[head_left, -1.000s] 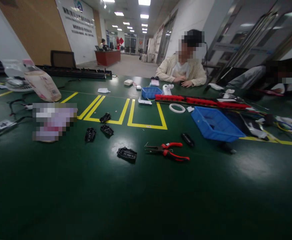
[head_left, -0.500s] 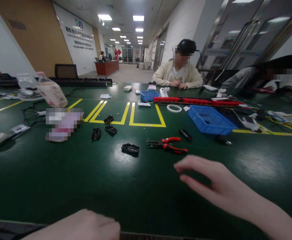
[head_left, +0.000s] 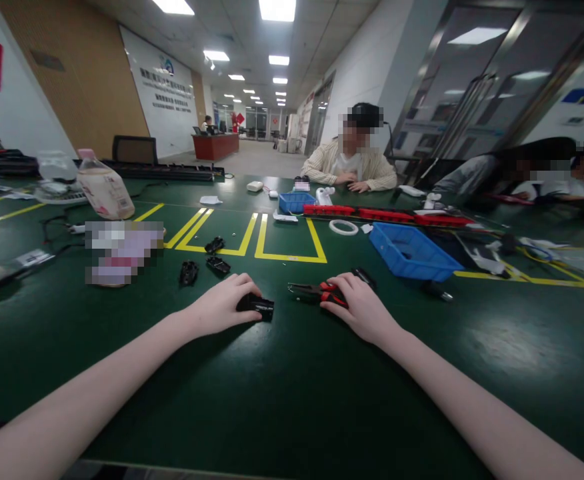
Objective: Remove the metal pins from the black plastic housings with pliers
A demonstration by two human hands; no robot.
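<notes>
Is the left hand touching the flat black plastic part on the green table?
Touching. The head view shows the left hand curled over the flat black plastic part, no gap.

Far right: large blue bin (head_left: 417, 267), red strip (head_left: 387, 215) behind it
Far centre: yellow tape lines (head_left: 317, 243), white ring (head_left: 343, 227), small blue bin (head_left: 292, 205)
Far left: bottle (head_left: 105, 192)
Far side: seated person (head_left: 355, 168)

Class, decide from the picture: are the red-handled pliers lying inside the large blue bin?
No, the red-handled pliers lie on the green table under the right hand, apart from the large blue bin.
</notes>
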